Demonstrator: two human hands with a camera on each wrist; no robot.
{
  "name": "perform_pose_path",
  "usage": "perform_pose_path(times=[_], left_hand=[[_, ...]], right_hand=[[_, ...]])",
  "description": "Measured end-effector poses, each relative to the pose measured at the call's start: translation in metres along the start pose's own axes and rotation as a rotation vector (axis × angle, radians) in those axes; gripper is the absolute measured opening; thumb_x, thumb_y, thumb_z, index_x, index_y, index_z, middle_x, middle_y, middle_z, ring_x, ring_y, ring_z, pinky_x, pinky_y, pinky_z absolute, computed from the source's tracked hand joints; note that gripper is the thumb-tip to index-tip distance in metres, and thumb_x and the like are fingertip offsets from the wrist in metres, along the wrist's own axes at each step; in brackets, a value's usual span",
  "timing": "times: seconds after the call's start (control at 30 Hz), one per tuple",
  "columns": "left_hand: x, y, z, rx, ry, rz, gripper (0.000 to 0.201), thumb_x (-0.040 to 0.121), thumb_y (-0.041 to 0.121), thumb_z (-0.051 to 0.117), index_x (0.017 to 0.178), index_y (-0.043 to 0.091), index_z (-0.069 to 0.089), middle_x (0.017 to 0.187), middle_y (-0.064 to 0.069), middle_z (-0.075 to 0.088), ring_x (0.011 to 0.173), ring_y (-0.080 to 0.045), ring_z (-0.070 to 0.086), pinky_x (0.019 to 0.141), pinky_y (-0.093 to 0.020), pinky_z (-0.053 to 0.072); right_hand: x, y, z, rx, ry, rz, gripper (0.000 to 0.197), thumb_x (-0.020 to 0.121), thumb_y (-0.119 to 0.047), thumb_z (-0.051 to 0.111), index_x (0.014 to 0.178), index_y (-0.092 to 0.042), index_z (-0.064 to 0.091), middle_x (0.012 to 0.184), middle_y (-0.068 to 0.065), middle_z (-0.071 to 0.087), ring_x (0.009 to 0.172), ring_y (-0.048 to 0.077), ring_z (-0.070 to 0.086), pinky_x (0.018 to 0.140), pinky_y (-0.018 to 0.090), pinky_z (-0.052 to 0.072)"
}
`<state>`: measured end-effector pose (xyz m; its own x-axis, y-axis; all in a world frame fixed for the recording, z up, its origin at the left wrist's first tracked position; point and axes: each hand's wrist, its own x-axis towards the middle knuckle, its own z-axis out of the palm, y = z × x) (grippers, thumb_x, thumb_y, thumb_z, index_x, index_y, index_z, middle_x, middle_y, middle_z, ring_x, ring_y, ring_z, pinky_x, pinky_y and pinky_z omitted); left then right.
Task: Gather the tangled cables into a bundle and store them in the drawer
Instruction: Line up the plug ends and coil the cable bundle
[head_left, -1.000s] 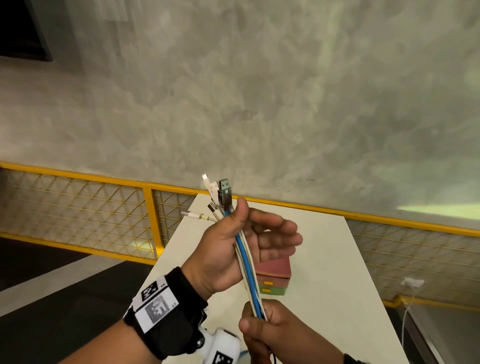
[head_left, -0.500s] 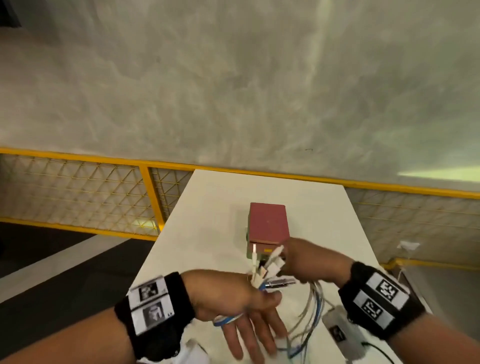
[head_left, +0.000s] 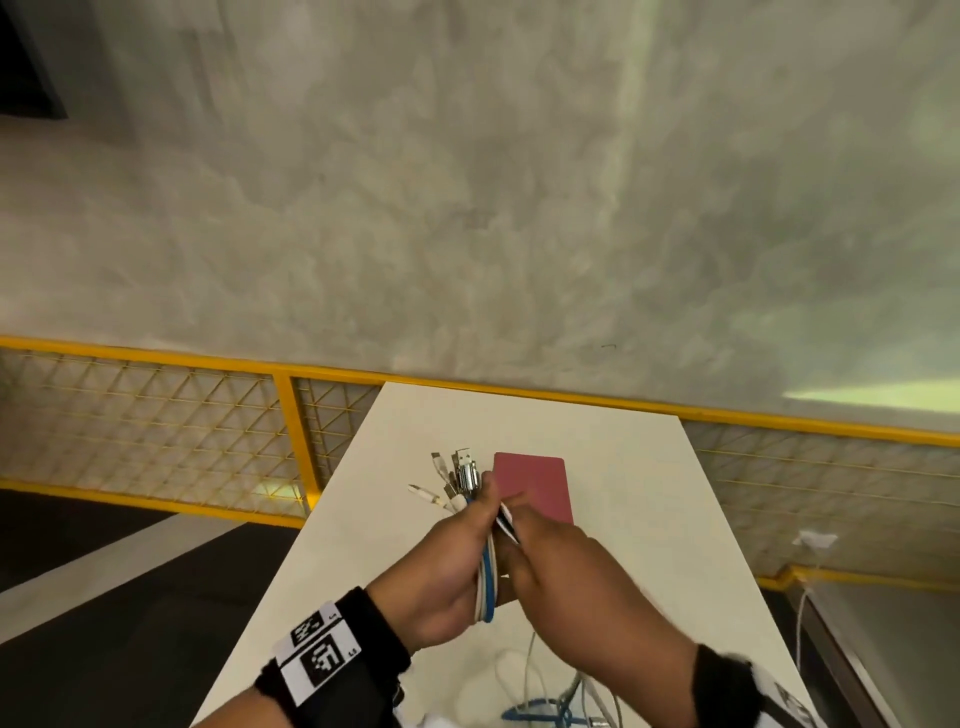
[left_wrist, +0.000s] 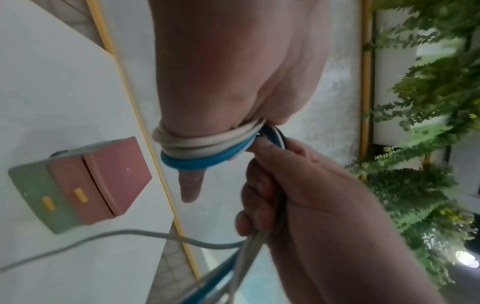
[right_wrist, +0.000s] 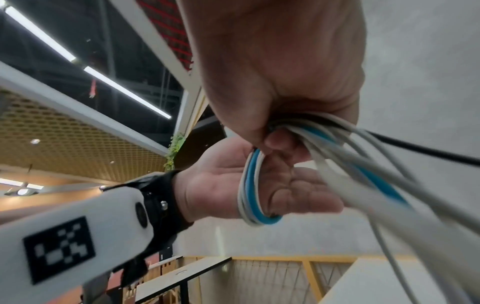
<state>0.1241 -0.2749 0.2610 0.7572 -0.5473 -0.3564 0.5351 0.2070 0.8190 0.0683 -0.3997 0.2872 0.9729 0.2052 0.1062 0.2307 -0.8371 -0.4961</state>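
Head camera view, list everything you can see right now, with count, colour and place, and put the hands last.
cables: several, white, blue and one black; looped around the left hand, loose ends trailing onto the table
connector plugs: a few, white and metal; sticking up past the left hand
drawer box: one, pink top, green base; on the table behind the hands
table: one, cream
railing: one, yellow with mesh; behind the table
wall: grey
left hand: holds the wound loops
right hand: grips the trailing cables

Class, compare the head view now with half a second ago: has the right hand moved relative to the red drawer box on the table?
Yes. The right hand has swung from the drawer box's right side to in front of it, meeting the left hand on the cables.
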Motion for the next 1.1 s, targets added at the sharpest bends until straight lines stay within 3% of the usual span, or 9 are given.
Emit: perform_pose_path(times=[0.1, 0.2, 0.3, 0.43, 0.57, 0.67, 0.8, 0.93, 1.1], left_hand=[[0.001, -0.004, -0.001, -0.006, -0.086, -0.057, 0.071, 0.083, 0.072, 0.046, 0.131, 0.023, 0.063, 0.133, -0.012, 0.064, 0.125, -0.032, 0.059, 0.11, -0.048, 0.042], [0.0, -0.001, -0.001, -0.045, -0.09, -0.03, 0.062, 0.086, 0.066, 0.052, 0.133, 0.027, 0.06, 0.132, -0.009, 0.066, 0.122, -0.028, 0.062, 0.112, -0.048, 0.04], [0.0, 0.013, 0.004, -0.047, -0.018, 0.115, 0.037, 0.094, 0.041, 0.058, 0.125, 0.023, 0.068, 0.131, -0.004, 0.066, 0.118, -0.02, 0.065, 0.101, -0.039, 0.05], [0.002, 0.031, 0.01, -0.125, 0.039, 0.3, 0.032, 0.099, 0.013, 0.048, 0.122, 0.022, 0.069, 0.132, 0.003, 0.066, 0.121, -0.012, 0.062, 0.089, -0.029, 0.054], [-0.002, 0.044, 0.015, -0.238, 0.034, 0.439, 0.034, 0.099, 0.001, 0.04, 0.119, 0.014, 0.064, 0.127, -0.009, 0.069, 0.118, -0.024, 0.065, 0.105, -0.043, 0.046], [-0.013, 0.062, 0.017, -0.319, -0.085, 0.488, 0.031, 0.099, 0.006, 0.041, 0.117, 0.015, 0.064, 0.107, -0.01, 0.075, 0.093, -0.02, 0.075, 0.085, -0.038, 0.06], [-0.039, 0.062, 0.021, -0.244, -0.318, 0.371, 0.037, 0.092, 0.018, 0.051, 0.124, 0.008, 0.066, 0.081, -0.008, 0.075, 0.056, -0.012, 0.07, 0.057, -0.031, 0.061], [-0.06, 0.042, 0.013, -0.063, -0.718, 0.088, 0.047, 0.098, 0.029, 0.052, 0.13, -0.005, 0.055, 0.079, -0.014, 0.074, 0.045, -0.005, 0.063, 0.048, -0.022, 0.053], [-0.063, 0.004, -0.007, 0.515, -0.649, -0.31, 0.045, 0.096, 0.031, 0.055, 0.123, -0.005, 0.06, 0.1, -0.013, 0.076, 0.05, -0.01, 0.062, 0.051, -0.017, 0.049]], right_hand=[[-0.002, -0.009, 0.0, -0.211, 0.013, -0.019, 0.024, 0.097, -0.018, 0.036, 0.119, -0.018, 0.047, 0.102, 0.003, 0.064, 0.077, 0.021, 0.058, 0.064, 0.033, 0.047], [-0.004, -0.017, 0.003, -0.258, 0.013, -0.038, 0.033, 0.096, -0.016, 0.035, 0.127, -0.014, 0.043, 0.109, 0.004, 0.062, 0.078, 0.021, 0.054, 0.065, 0.035, 0.043], [-0.005, -0.024, 0.007, 0.1, 0.079, -0.036, 0.031, 0.097, -0.019, 0.038, 0.127, -0.025, 0.046, 0.11, -0.001, 0.064, 0.091, 0.015, 0.063, 0.077, 0.034, 0.052], [-0.006, -0.018, 0.009, 0.854, 0.128, 0.138, 0.022, 0.094, -0.008, 0.053, 0.109, -0.024, 0.051, 0.083, 0.004, 0.067, 0.053, 0.017, 0.063, 0.058, 0.031, 0.051], [-0.01, -0.001, 0.016, 1.111, -0.07, 0.226, 0.022, 0.081, -0.004, 0.064, 0.097, -0.007, 0.05, 0.059, 0.008, 0.058, 0.044, 0.024, 0.057, 0.062, 0.038, 0.046], [-0.017, 0.008, 0.029, 1.01, -0.369, 0.184, 0.009, 0.08, -0.007, 0.064, 0.079, -0.015, 0.062, 0.054, 0.0, 0.06, 0.048, 0.017, 0.058, 0.059, 0.032, 0.047], [-0.02, 0.016, 0.044, 0.82, -0.562, 0.175, 0.005, 0.084, -0.015, 0.067, 0.082, -0.019, 0.07, 0.058, 0.002, 0.06, 0.051, 0.013, 0.057, 0.055, 0.023, 0.048], [-0.009, 0.042, 0.045, 0.498, -0.507, 0.142, 0.036, 0.078, -0.042, 0.074, 0.106, -0.019, 0.07, 0.092, 0.009, 0.072, 0.082, 0.032, 0.069, 0.078, 0.042, 0.057], [0.009, 0.045, 0.013, 0.158, -0.483, 0.019, 0.029, 0.074, -0.035, 0.057, 0.088, -0.014, 0.072, 0.091, 0.009, 0.072, 0.081, 0.03, 0.068, 0.071, 0.045, 0.056]])
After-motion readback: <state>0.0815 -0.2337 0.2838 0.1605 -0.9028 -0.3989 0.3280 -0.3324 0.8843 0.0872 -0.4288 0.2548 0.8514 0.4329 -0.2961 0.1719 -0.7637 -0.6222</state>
